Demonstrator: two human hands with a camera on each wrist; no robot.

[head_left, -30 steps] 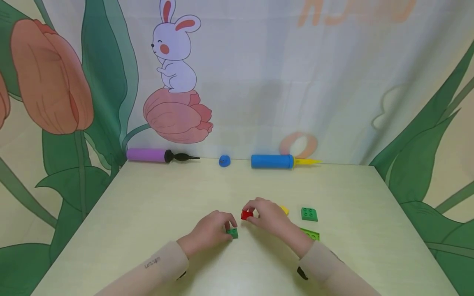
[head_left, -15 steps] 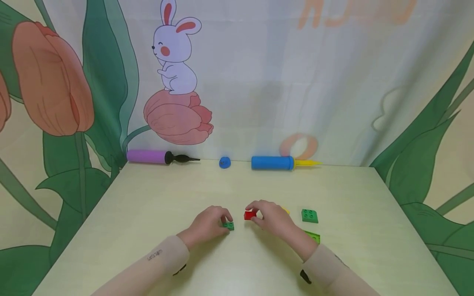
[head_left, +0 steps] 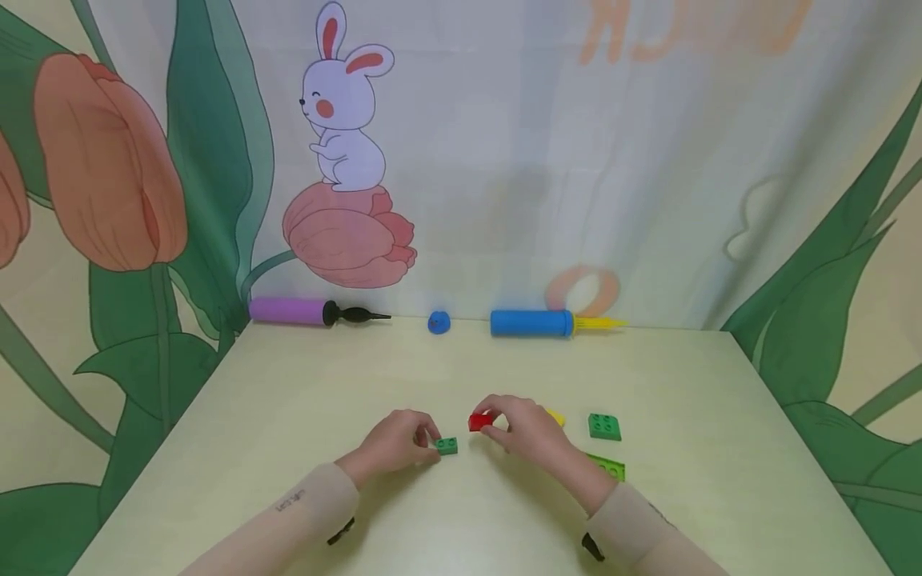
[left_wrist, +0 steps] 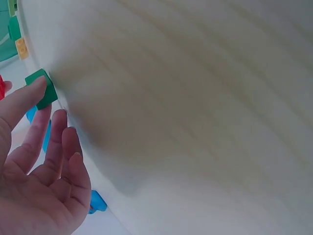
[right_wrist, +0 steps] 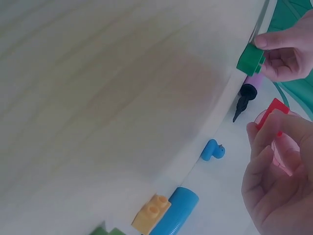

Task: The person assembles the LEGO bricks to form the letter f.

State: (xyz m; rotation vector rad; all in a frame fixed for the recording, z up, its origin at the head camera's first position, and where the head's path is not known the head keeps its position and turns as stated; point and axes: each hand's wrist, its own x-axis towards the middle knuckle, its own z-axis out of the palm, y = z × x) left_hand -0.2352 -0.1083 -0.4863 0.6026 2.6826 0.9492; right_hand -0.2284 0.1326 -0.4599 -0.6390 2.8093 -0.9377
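Observation:
My left hand (head_left: 394, 442) pinches a small dark green toy brick (head_left: 446, 446) by its left end, low over the table. In the left wrist view its thumb lies on one side of the green brick (left_wrist: 42, 89) and the index fingertip touches the other. Just to the right, my right hand (head_left: 527, 428) pinches a red toy brick (head_left: 479, 422) between thumb and fingers, seemingly raised above the table. The right wrist view has the red brick (right_wrist: 272, 114) at the fingertips, apart from the green brick (right_wrist: 251, 59). My fingers hide part of the red brick.
Beyond my right hand lie a partly hidden yellow brick (head_left: 556, 417), a green brick (head_left: 604, 426) and a light green brick (head_left: 612, 469). Along the table's far edge are a purple pump (head_left: 290, 311), a small blue toy (head_left: 438, 322) and a blue pump (head_left: 531, 323).
The left hand has drawn slightly left with the green brick, which now shows more beyond the fingertips. The right hand still holds the red brick in nearly the same place.

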